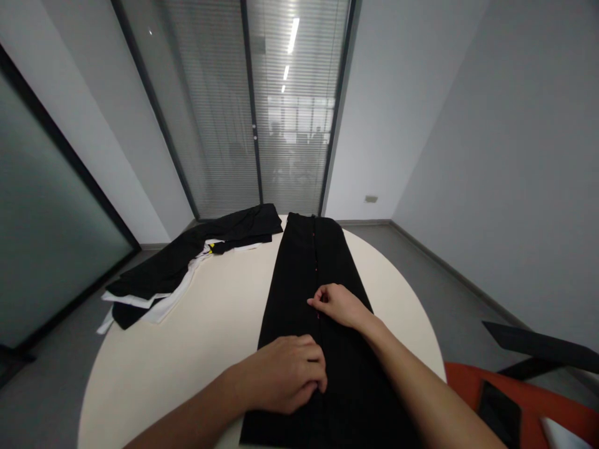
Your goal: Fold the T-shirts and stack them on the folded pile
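Observation:
A long black garment lies flat across the table, running away from me. A seam or opening goes down its middle, with several tiny reddish and pale dots along it, too small to identify. My left hand rests on the near part, fingers curled in against the cloth at the centre line. Farther up the same line, my right hand is closed in a pinch, thumb and forefinger together just above the cloth. Whatever is between those fingertips is too small to make out.
On the left of the round cream table lies a pile of black and white clothes with a bit of yellow showing. An orange chair with a black armrest stands at the right, dark and pale objects on its seat. Glass partitions stand behind.

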The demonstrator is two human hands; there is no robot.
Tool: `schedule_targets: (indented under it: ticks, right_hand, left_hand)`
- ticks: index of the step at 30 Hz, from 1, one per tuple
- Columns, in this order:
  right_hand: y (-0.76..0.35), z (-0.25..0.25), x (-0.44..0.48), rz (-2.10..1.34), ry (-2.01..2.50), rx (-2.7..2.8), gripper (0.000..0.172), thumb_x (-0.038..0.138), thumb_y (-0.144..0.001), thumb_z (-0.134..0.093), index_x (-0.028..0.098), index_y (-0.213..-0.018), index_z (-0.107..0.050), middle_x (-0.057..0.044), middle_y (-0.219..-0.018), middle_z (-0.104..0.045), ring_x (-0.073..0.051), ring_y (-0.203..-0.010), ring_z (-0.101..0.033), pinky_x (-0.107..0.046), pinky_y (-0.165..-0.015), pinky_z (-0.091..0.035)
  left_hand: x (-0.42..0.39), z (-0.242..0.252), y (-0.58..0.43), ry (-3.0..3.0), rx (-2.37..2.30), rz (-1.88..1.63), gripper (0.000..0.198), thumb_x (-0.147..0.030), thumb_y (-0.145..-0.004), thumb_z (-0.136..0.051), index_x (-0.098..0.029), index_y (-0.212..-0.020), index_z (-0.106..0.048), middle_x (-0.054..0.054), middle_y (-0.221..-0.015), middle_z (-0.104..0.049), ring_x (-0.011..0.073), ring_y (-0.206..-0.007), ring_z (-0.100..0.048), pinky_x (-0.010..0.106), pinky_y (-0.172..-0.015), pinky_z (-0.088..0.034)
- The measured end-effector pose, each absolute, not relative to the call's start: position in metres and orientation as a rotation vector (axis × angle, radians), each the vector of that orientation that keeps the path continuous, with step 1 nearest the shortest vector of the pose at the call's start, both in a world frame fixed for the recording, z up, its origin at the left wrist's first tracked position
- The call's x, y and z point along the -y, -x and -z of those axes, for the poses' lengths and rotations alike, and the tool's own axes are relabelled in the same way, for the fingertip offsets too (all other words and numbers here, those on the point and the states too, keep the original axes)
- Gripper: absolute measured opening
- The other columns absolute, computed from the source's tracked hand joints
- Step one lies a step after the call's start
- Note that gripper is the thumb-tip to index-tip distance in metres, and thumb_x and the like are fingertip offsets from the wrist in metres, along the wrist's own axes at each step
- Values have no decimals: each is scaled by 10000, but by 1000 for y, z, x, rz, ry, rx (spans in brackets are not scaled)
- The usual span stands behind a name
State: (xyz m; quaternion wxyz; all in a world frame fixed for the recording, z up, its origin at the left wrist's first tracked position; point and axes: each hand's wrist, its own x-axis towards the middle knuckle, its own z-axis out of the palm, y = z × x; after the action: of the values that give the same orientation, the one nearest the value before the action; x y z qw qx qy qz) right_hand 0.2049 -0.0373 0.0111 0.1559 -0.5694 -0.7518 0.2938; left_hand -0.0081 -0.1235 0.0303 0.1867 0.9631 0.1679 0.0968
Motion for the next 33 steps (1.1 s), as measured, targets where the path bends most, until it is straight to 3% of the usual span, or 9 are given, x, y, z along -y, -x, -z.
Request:
schedule_targets:
  ticks: [3, 8, 15, 24, 29, 33]
  right_hand:
    - [-204, -9, 36, -848, 1646, 2108, 297, 466, -872, -638, 189, -772, -675, -28, -663, -673, -132, -584, -565, -246, -536, -335]
    - [-211, -7, 34, -838, 1641, 2121, 235, 411, -862, -654, 188, -787, -655, -24, -700, -675, -134, -618, -573, -242, -558, -353]
    - [-216, -11, 35, -890, 1564, 2204, 263, 450, -844, -687, 193, -896, -697, -20, -748, -681, -141, -653, -594, -242, -578, -374]
    - [-214, -12, 36, -900, 1579, 2252, 202, 389, -854, -673, 189, -826, -676, -9, -729, -680, -130, -645, -600, -230, -564, -362]
    - [-220, -13, 36, -913, 1545, 2226, 276, 413, -816, -725, 196, -944, -609, 12, -743, -652, -131, -649, -587, -233, -568, -375]
    - [-224, -15, 35, -982, 1463, 2287, 267, 417, -839, -703, 192, -952, -612, 12, -760, -647, -128, -654, -583, -238, -589, -389]
  left_hand:
    - [122, -30, 8, -2715, -485, -341, 167, -131, -915, -556, -230, -1008, -652, -3, -1053, -667, 149, -979, -598, 282, -874, -469]
    - [125, -29, 9, -2642, -491, -304, 264, -292, -824, -738, -256, -1075, -664, 1, -1168, -663, 182, -1036, -613, 320, -903, -466]
    - [130, -28, 9, -2602, -419, -290, 379, -522, -777, -778, -263, -1043, -702, 2, -1098, -690, 189, -974, -634, 316, -845, -459]
    - [136, -31, 6, -2742, -357, -131, 316, -459, -838, -723, -269, -1085, -671, 11, -1140, -638, 194, -975, -612, 308, -753, -433]
    - [146, -40, 1, -2836, -389, -81, 236, -271, -895, -657, -250, -1121, -595, 4, -1020, -666, 181, -891, -634, 292, -620, -398]
    - [149, -37, -2, -2883, -396, -22, 158, -293, -927, -621, -254, -1077, -588, -10, -913, -687, 179, -802, -659, 293, -548, -373]
